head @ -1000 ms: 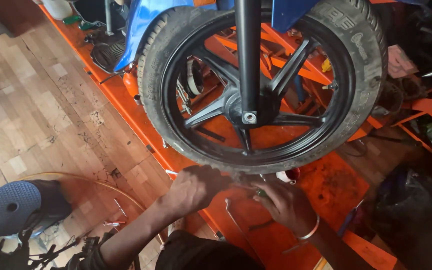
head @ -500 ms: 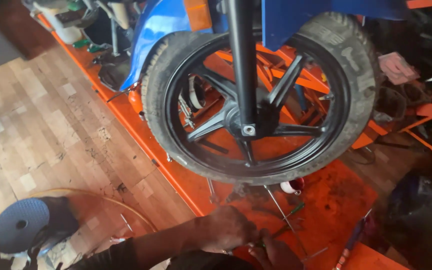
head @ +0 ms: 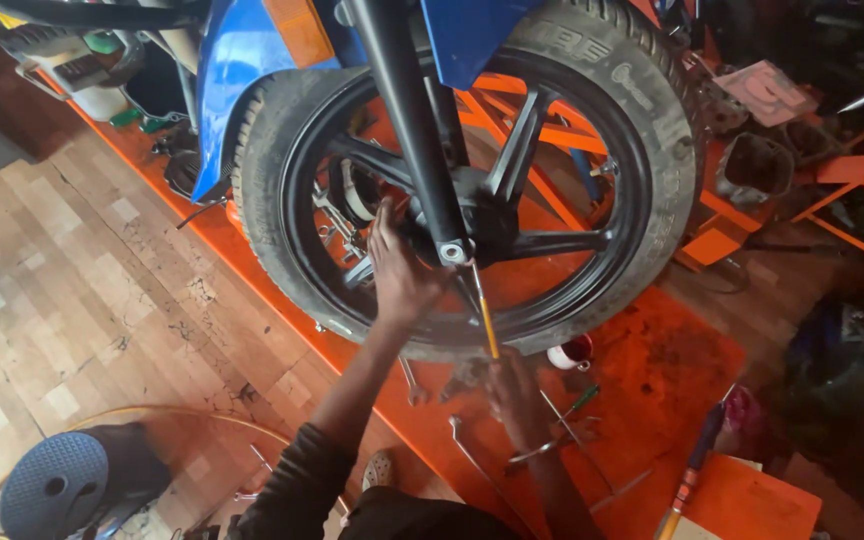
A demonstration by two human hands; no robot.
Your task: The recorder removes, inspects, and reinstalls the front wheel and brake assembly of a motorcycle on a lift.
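Head view: the left hand (head: 399,268), fingers spread open, braces the black front wheel (head: 472,180) near its hub, while the right hand (head: 512,392) grips a yellow-shafted tool (head: 485,315) angled up toward the fork's (head: 414,130) lower end, seemingly for steadiness.

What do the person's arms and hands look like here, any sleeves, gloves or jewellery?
Both hands are bare, with no gloves. The left hand comes from a dark sleeve pushed up past the elbow. The right hand is motion-blurred; any wristwear there can't be made out.
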